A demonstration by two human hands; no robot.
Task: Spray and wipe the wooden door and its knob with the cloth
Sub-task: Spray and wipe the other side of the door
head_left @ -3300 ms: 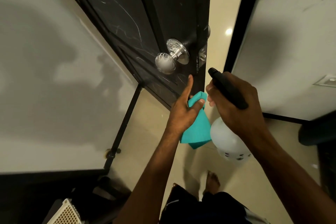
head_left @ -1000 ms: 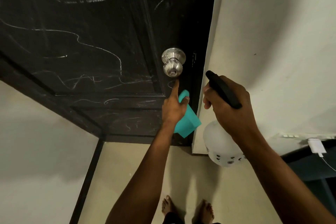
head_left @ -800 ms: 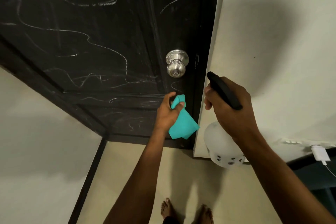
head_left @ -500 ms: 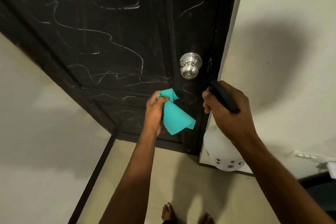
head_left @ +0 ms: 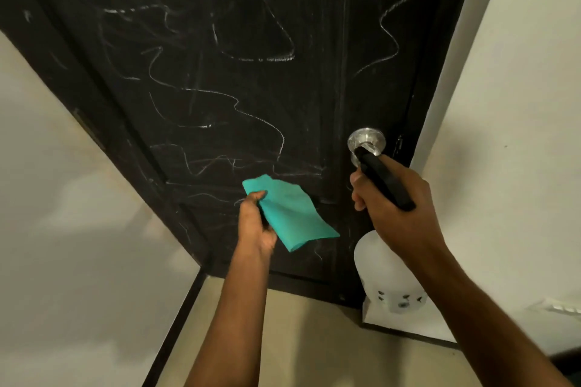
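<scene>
Teal cloth (head_left: 292,214) — black door (head_left: 220,72), white scribbles — silver knob (head_left: 366,140).

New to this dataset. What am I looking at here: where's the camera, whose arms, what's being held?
There is no robot here. One wide-angle camera sits on a person's head and looks forward and down, so the two bare arms coming in from the bottom are the wearer's own hands.

In front is a dark wooden door covered in pale chalk-like scribbles, with a silver knob near its right edge. The floor shows below.

The left hand grips a teal cloth in front of the lower door panel; whether the cloth touches the wood is not clear. The right hand holds a spray bottle with a white body and a black head, whose tip overlaps the knob in this view.
</scene>
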